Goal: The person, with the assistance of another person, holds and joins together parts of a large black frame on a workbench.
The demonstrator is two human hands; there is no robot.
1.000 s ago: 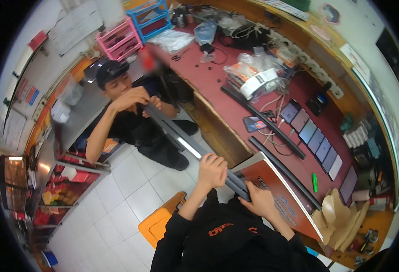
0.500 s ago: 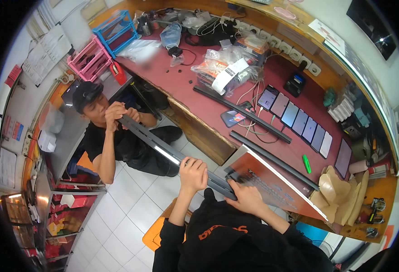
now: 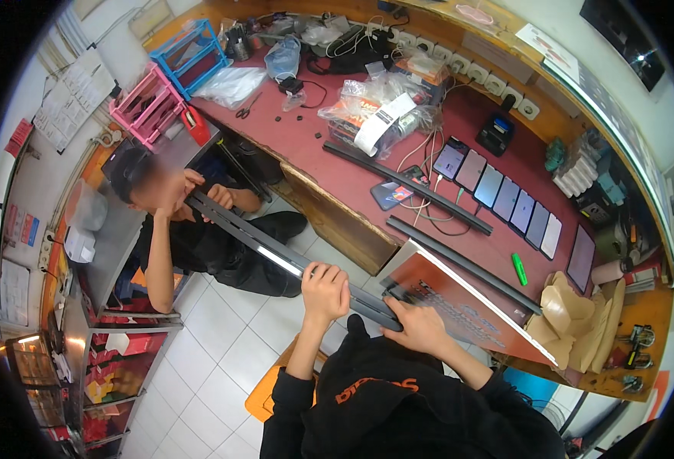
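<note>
A long dark grey slotted bar (image 3: 247, 239) slants from my body out to a person crouching at the left. My left hand (image 3: 325, 291) is closed around it near its middle, with the fingers wrapped over the top. At the near end my right hand (image 3: 416, 325) grips the same bar, its thumb lying along the upper side. The person's hands (image 3: 221, 196) are at the far end, close to their head. On the red tabletop lie two more dark bars, a farther one (image 3: 406, 188) and a nearer one (image 3: 465, 264).
Several phones (image 3: 496, 195) lie in a row on the red table (image 3: 306, 138). An orange printed board (image 3: 459, 302) leans at its near edge. A green marker (image 3: 519, 269) and brown paper (image 3: 566, 317) are to the right. An orange stool (image 3: 264, 394) stands below my left arm.
The person at the far end has shifted left and lowered their head, and one of their hands has moved. The bar's far end looks slightly changed in position; my hands stay about the same.
</note>
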